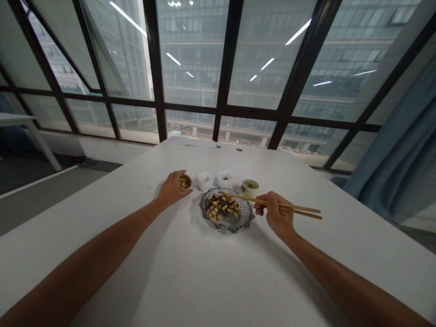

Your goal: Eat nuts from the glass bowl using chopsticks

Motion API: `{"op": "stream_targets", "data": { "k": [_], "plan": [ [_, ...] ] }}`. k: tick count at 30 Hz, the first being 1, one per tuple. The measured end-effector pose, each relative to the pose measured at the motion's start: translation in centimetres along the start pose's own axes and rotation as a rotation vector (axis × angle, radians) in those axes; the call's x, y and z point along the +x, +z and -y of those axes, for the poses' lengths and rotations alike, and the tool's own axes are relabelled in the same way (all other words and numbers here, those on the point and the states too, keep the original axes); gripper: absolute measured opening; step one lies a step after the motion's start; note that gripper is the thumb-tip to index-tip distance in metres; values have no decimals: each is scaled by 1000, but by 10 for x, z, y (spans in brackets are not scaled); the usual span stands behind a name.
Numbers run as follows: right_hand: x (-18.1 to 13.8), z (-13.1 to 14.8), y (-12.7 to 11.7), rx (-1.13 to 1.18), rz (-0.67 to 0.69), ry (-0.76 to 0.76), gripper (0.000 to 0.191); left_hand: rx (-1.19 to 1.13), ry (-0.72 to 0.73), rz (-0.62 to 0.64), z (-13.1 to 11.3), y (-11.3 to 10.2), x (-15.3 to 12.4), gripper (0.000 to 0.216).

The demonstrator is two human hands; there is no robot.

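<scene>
My left hand (173, 189) is wrapped around a small cup (185, 182) with pale nut-like pieces inside. Between the fingers of my right hand (277, 211) is a pair of wooden chopsticks (303, 210). Their tips reach over a faceted glass bowl (243, 222), near its far rim. Whether the tips grip anything is too small to tell. Pale nuts and dark pieces (218, 209) lie mostly in the left part of the bowl. Behind the bowl stand two small white dishes, a left dish (205, 181) and a right dish (225, 180), and a pale green cup (250, 186) with dark lettering.
All this stands on a long white table (190, 281). Papers (192, 141) and a small brown round thing (239, 150) lie at its far end. Windows with dark frames rise beyond. A blue curtain (395, 150) hangs at the right, and another white table (17, 119) stands far left.
</scene>
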State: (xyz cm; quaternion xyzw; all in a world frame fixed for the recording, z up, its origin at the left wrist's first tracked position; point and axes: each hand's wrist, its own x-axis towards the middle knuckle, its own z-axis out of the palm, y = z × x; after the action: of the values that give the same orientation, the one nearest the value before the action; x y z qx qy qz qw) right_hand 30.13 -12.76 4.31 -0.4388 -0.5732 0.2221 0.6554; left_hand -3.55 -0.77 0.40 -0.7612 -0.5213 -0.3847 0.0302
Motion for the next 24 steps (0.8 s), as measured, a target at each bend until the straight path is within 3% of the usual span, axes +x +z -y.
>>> {"op": "stream_targets", "data": {
  "k": [5,10,16,20,24],
  "plan": [
    [-4,10,-1,-66,70,-77,56,1,5,-3,-2,0,1,72],
    [0,9,3,-26,16,-26,59,-39,-85,-20,10,6,6,71],
    [17,7,-2,38,-92,29,61,42,-217,143,24,-1,34,77],
    [33,1,-7,7,-110,1,61,135,-91,173,-11,3,63,79],
    [45,-12,-9,-82,-78,-77,61,84,134,320,-71,33,87,74]
  ]
}}
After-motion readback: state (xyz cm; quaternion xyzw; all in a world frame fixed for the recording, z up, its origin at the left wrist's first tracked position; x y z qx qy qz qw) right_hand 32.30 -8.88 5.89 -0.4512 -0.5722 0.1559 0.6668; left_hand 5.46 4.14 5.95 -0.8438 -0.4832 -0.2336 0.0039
